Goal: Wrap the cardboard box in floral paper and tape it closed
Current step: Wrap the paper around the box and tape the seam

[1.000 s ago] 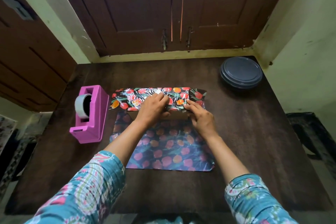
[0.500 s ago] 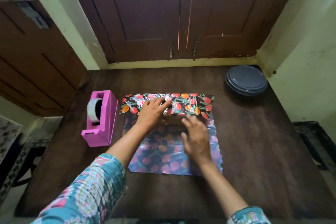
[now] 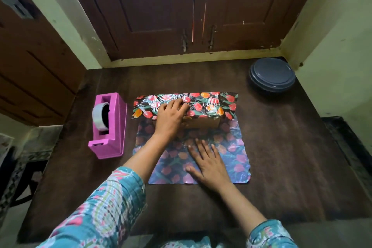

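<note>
Cardboard box (image 3: 203, 123) sits on floral paper (image 3: 231, 159) on the worktop (image 3: 291, 147). Left grip (image 3: 171, 119) presses the far flap onto it, fingers flat; right grip (image 3: 209, 164) lies spread on the near paper. Unpinned, the flap may spring back.

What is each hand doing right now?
Left hand: open, pressing the floral paper onto the cardboard box.
Right hand: open, flat on the floral paper.
</note>
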`<state>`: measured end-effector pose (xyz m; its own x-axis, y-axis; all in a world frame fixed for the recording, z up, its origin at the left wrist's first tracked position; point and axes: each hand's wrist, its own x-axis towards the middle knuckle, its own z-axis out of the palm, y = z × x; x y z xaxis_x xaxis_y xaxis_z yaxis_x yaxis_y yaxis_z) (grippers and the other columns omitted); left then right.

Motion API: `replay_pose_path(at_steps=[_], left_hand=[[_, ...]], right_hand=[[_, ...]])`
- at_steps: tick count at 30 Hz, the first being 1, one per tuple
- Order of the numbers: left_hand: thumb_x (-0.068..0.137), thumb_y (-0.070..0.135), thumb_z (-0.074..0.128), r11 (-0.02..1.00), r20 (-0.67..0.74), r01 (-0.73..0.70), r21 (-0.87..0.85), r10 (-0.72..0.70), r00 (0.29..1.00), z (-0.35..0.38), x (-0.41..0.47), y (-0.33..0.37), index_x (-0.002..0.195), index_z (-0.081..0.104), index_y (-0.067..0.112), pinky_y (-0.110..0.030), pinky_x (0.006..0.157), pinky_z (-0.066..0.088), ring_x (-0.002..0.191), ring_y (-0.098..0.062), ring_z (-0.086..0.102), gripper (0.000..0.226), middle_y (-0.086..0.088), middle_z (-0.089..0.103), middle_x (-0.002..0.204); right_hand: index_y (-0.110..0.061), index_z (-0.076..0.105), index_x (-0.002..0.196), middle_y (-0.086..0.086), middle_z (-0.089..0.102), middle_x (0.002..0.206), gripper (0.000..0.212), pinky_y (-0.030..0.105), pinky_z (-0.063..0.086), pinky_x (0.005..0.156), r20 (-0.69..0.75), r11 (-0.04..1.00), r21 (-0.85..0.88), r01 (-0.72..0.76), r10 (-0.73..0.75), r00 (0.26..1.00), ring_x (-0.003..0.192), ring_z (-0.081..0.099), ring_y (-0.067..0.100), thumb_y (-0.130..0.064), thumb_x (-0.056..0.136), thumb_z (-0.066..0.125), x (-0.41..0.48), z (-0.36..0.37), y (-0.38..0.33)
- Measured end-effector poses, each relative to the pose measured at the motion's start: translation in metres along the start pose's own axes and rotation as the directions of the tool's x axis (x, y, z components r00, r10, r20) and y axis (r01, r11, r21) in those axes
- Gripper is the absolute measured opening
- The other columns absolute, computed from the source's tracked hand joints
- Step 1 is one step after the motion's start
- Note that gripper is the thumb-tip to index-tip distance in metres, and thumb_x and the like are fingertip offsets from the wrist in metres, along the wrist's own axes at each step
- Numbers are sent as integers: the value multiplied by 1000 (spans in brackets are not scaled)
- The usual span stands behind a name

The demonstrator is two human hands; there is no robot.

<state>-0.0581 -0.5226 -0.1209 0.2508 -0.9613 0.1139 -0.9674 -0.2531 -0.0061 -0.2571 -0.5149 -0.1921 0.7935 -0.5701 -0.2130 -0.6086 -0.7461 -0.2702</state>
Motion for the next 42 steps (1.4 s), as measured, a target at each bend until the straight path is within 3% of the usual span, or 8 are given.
replay_pose_path(at_steps=[8,13,17,24,30,35,38,42], left_hand=[[86,60,49,931,184,162,-326,-106,977,-29,47,-31,124,50,28,-40,103,23,131,-21,35,50,-2,43,139],[96,45,38,929,463,281,-239,-146,875,-27,62,-60,129,52,27,-39,100,37,121,-29,50,40,-7,56,132],[95,35,36,942,461,254,-217,-130,878,-33,59,-54,127,57,17,-33,92,44,117,-32,52,42,-13,56,132],[91,44,49,922,506,266,-282,-93,858,-30,42,-44,115,62,17,-33,89,49,107,-28,59,39,-10,64,120],[86,52,58,870,499,261,-418,-19,866,-36,40,-43,128,53,17,-36,97,45,114,-23,55,55,-6,58,129],[72,57,70,975,547,2,-221,122,828,-43,38,-44,151,6,26,-48,116,11,144,-24,13,106,-5,12,158],[68,53,75,990,492,-112,-91,142,859,-36,31,-43,150,1,30,-51,115,6,146,-26,7,113,-9,5,159],[70,47,73,989,421,-136,-55,147,895,-27,36,-46,150,-4,33,-53,114,13,144,-29,11,112,-10,6,158]], right_hand=[[-14,47,136,11,40,145,64,37,28,109,-201,920,377,-109,196,960,133,39,28,-51,84,41,9,-17,-23],[-12,6,150,9,11,157,74,38,19,116,88,327,906,-269,476,875,143,16,25,-38,95,49,44,-57,-52],[-8,-8,149,11,7,157,84,39,16,115,223,120,933,-340,549,806,143,14,28,-46,95,43,68,-75,-61],[-3,-8,148,15,9,157,91,43,23,113,215,58,923,-380,741,636,141,19,32,-46,91,49,77,-77,-63],[-17,-10,149,10,19,154,84,42,30,110,282,-132,955,-267,691,665,137,28,32,-39,93,49,68,-71,-78],[-21,-7,149,10,25,152,70,29,39,97,300,-453,891,14,613,731,127,44,26,-33,99,40,73,-78,-91],[-18,4,150,10,20,154,62,32,31,104,219,-246,967,-72,652,726,136,33,28,-34,100,37,67,-65,-88],[-7,26,146,14,26,152,58,31,21,112,-77,698,621,-356,506,859,140,26,27,-38,98,38,40,-22,-65]])
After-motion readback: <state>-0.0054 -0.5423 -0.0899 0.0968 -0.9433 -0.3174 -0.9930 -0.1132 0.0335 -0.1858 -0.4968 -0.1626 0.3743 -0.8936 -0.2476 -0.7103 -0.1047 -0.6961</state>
